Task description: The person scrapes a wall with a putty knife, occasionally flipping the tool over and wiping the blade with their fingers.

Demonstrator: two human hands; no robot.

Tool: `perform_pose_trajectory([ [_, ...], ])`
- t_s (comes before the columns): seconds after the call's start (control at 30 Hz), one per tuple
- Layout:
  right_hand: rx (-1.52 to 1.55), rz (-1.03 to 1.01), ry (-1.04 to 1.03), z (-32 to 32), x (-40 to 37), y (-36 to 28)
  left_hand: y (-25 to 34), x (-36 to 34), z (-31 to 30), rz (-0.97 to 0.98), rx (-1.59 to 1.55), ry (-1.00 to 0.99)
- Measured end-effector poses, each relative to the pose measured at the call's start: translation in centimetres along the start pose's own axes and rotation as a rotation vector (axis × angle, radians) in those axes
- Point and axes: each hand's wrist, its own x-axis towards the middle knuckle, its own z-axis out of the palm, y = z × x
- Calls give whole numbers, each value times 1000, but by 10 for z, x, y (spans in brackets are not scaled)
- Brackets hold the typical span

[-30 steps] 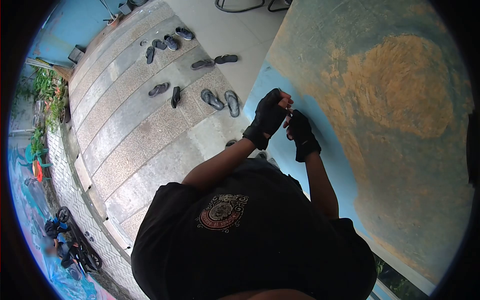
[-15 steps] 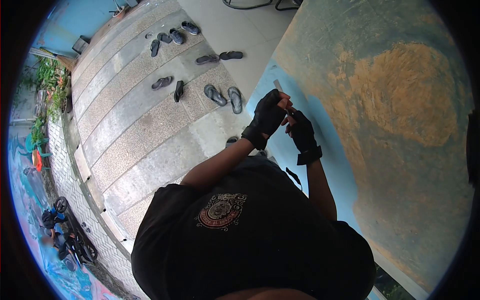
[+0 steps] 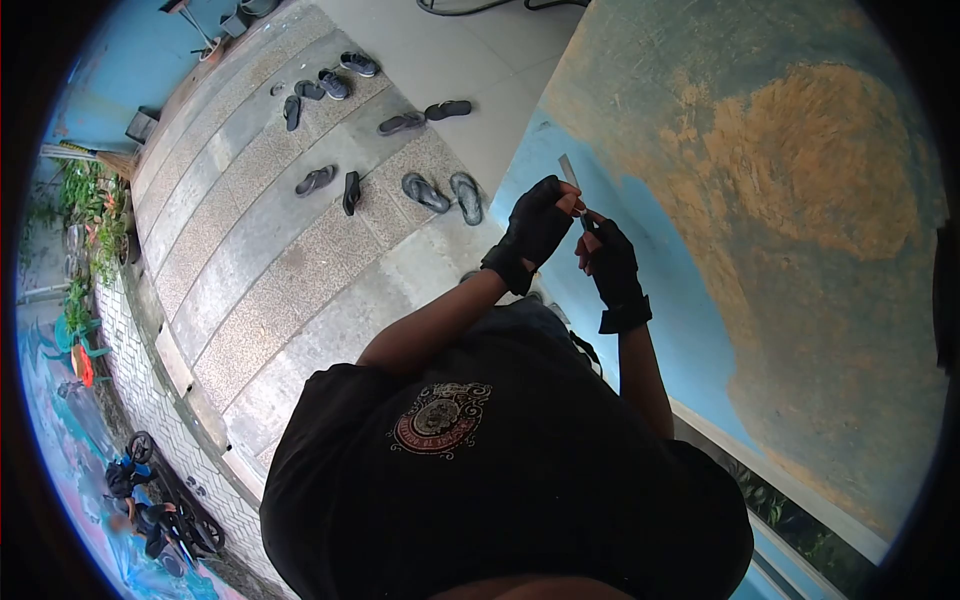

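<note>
My left hand [image 3: 538, 228], in a black fingerless glove, is closed with its fingertips pinching a slim tool with a flat grey blade [image 3: 569, 172]. The blade sticks out beyond the fingers; I cannot make out the tool's exact kind. My right hand [image 3: 609, 262], gloved the same way, has its fingers closed around the tool's lower end, which is mostly hidden. Both hands are close together in front of a light blue wall [image 3: 640, 255] with a large patchy tan and grey-green area [image 3: 830, 160].
Several sandals [image 3: 425, 193] and shoes [image 3: 358, 64] lie on the striped stone paving [image 3: 270, 230] to the left. Potted plants [image 3: 95, 205] line the far side. A person [image 3: 150, 520] is by a motorbike [image 3: 190, 510] at the lower left.
The view has shifted slightly. My right hand sits a little lower and farther from the left, and more of the tool shows between and above my hands.
</note>
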Motion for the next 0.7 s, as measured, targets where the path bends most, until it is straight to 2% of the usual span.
perform_pose_trajectory([
  [0.07, 16, -13, 93, 7, -10, -7, -8, 2, -1, -153, -7, -22],
  [0.2, -1, -8, 163, 8, -29, -11, -19, 3, 11, -316, -137, -97],
  [0.27, 114, -7, 179, 4, -36, -12, -23, 4, 20, -411, -247, -150],
  [0.4, 194, -5, 196, -2, -47, -12, -35, 1, 30, -403, -230, -203],
  [0.5, 133, -42, 189, -4, -52, -14, -30, 1, 39, -456, -212, -150],
  [0.57, 71, -42, 137, -8, -57, -13, -17, -4, 45, -457, -399, -254],
  [0.6, 81, -27, 118, -11, -58, -14, -19, -3, 47, -448, -395, -254],
  [0.67, 109, -41, 92, -15, -64, -18, -30, -1, 51, -334, -608, -482],
  [0.7, 137, -47, 70, -16, -67, -23, -34, -1, 55, -328, -605, -477],
])
